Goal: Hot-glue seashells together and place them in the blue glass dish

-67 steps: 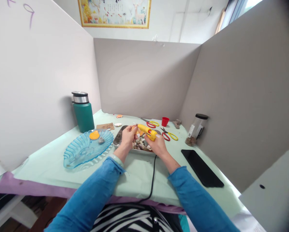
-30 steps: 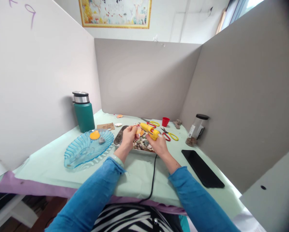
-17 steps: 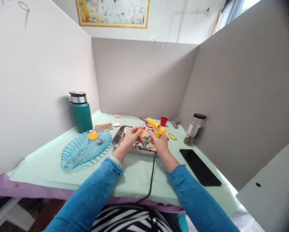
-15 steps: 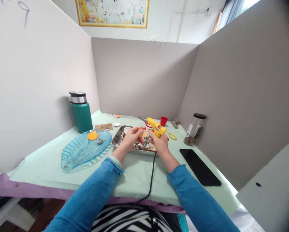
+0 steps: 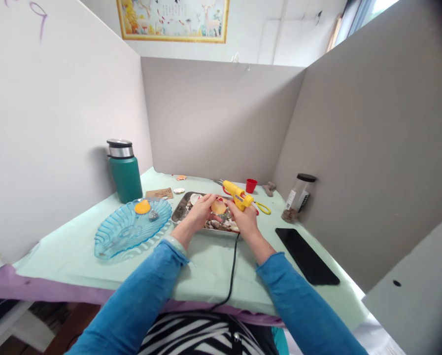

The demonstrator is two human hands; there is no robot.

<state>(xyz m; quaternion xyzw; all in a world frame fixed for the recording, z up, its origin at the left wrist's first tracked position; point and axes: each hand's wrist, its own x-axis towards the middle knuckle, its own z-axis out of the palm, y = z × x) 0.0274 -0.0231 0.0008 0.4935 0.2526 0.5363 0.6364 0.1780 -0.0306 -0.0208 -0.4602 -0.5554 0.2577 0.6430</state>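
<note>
A flat orange scallop shell is gripped at its left edge by my left hand, over the metal tray. Wrapped round the handle of a yellow hot glue gun is my right hand, its thumb close to the shell's right edge. I cannot tell whether that thumb touches the shell. The gun's nozzle points away to the upper left, and a black cord runs down from it to the table's front edge. Beneath my hands, mixed small shells fill much of the tray.
To the left lies a blue shell-shaped dish holding an orange shell and a small grey piece. Behind it stands a green bottle. At the right are a black phone, a clear jar and a red cup.
The orange shell has turned and shows more of its face. My left fingers have shifted slightly on it. The glue gun has stayed nearly in place.
</note>
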